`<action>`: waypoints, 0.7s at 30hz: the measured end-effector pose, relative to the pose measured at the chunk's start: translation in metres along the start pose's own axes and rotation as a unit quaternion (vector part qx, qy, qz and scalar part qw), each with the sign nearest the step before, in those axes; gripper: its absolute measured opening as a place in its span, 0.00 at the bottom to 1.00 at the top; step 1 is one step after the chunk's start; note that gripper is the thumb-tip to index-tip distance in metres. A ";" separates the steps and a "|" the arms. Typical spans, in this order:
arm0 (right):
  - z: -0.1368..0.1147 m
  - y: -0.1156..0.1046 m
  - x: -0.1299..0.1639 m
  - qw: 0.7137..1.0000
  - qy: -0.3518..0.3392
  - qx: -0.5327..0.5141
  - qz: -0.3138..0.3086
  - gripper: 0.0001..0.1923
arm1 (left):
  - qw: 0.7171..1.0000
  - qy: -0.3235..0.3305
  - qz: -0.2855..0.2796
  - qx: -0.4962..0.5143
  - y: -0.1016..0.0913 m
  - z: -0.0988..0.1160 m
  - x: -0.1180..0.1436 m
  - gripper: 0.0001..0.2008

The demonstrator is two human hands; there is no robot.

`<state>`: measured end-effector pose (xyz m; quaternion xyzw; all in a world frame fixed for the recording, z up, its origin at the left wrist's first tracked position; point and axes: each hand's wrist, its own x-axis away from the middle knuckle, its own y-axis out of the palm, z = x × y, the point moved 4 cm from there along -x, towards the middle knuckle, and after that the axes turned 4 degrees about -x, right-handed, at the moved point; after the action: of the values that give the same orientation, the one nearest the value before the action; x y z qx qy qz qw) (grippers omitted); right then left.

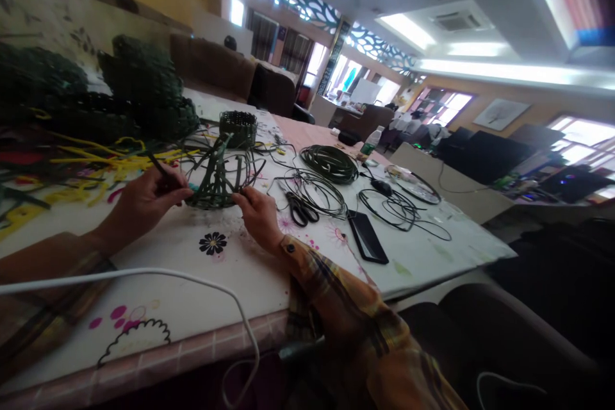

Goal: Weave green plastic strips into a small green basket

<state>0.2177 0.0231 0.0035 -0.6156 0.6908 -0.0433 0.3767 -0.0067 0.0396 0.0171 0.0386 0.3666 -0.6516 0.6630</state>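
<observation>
A partly woven basket of dark green strips rests on the table before me, its loose strip ends sticking up and outward. At its left side, my left hand is closed in a pinch on a dark strip, close to the weave. My right hand grips the basket's right edge between thumb and fingers. Just behind it stands a round, finished-looking woven basket. Black-handled scissors lie right of my right hand, beside loose coils of thin strip.
Yellow strips and dark green woven pieces crowd the left. Rightward lie a thick green coil, a dark phone, black cords and a bottle. A white cable hangs across the front.
</observation>
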 end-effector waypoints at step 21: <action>0.005 0.002 0.003 0.998 0.042 -0.009 0.047 0.22 | 0.954 0.187 0.114 -0.204 0.005 0.003 0.009 0.18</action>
<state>0.2190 0.0231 -0.0027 -0.5837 0.7343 -0.0454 0.3435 -0.0019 0.0317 0.0120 0.0651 0.6026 -0.4639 0.6461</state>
